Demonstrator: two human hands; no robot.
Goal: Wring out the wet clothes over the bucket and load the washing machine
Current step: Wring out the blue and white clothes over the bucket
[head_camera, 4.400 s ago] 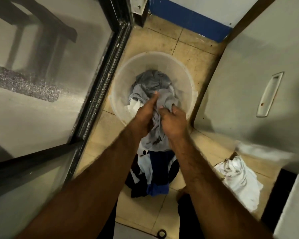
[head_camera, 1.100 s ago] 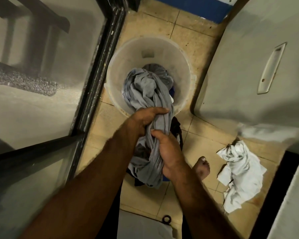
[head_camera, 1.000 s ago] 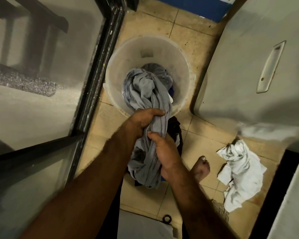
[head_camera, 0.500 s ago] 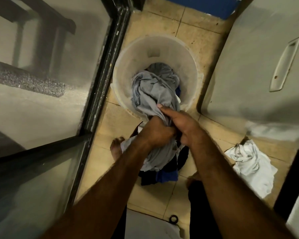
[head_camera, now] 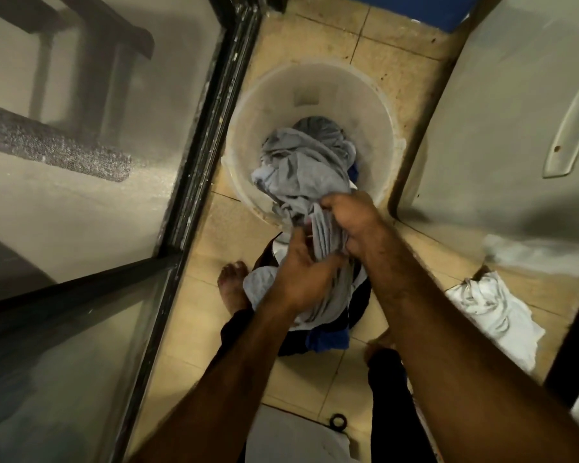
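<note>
Both hands gripping a twisted grey garment (head_camera: 301, 168) over a translucent bucket (head_camera: 378, 128), right hand (head_camera: 351, 222) clenched, left hand (head_camera: 301, 275) curled round it lower down, white cloth (head_camera: 495, 315) on tiled floor (head_camera: 194, 302)

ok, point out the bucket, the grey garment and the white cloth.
bucket (head_camera: 365, 105): head view, far inner wall.
grey garment (head_camera: 298, 168): head view, bunched top part.
white cloth (head_camera: 491, 312): head view, crumpled middle.

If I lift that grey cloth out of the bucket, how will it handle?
Likely floppy: the grey cloth hangs in folds from the left hand and right hand. Probably heavy for its size, being bunched and apparently wet. Its end in the bucket may drag.
</note>
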